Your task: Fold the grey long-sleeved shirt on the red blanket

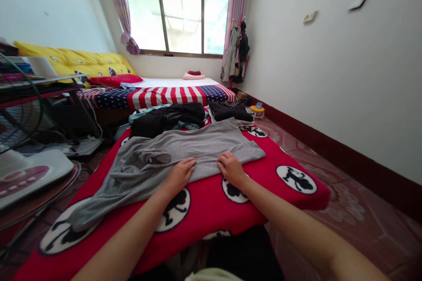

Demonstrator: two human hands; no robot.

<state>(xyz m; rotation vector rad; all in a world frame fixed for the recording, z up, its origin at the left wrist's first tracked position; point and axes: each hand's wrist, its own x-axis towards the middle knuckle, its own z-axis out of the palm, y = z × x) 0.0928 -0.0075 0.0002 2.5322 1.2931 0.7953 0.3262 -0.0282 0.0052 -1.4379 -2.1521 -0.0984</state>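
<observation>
A grey soft garment (pixel 198 142) is spread across a red cover with black-and-white round prints (pixel 211 204). Its right part lies fairly flat with a long crease, while the left part is bunched and trails toward the near left. I cannot tell whether it is a top or trousers. My left hand (pixel 181 173) rests on its near edge, fingers laid over the cloth and pointing right. A short way to the right, my right hand (pixel 231 169) also presses on the near edge, thumb apart from the fingers. Parts of both palms are hidden.
Behind the garment lie a black clothing pile (pixel 168 118) and a black cushion-like bundle (pixel 227 112). A bed with a stars-and-stripes cover (pixel 165 96) stands beyond. At left are a cluttered desk (pixel 42 88) and a white-and-pink appliance (pixel 33 175); at right, a small yellow stool (pixel 257 109).
</observation>
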